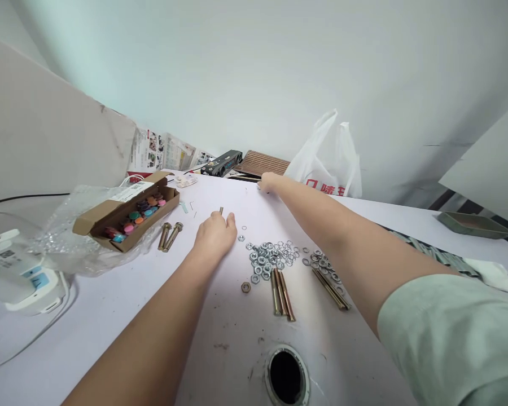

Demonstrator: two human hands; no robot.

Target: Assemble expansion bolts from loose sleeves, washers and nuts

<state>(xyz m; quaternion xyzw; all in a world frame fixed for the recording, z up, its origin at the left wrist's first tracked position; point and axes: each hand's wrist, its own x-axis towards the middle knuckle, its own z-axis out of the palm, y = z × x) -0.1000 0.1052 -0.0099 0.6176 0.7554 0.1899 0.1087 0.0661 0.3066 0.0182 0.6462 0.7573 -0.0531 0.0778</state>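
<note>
My left hand (215, 232) is closed around a bolt, and only a short brassy end (221, 210) shows above the fingers. At the far edge of the table, my right hand (270, 182) reaches down with its fingers together at the surface. What they pinch, if anything, is too small to make out. Between my arms lie a heap of silver nuts (260, 260), thin ring washers (288, 251) and a single brassy nut (246, 287). Several long bolts (282, 294) are grouped below the heap. More bolts (331, 289) and flat washers (320, 261) lie beside my right forearm.
Left of my hand are thick bolts (170, 237) and a cardboard box (150, 221) of colourful caps on bubble wrap. A white power strip (38, 285) stands far left. At the back are a black device (222, 163) and a plastic bag (328, 160). A round hole (287, 376) opens in front.
</note>
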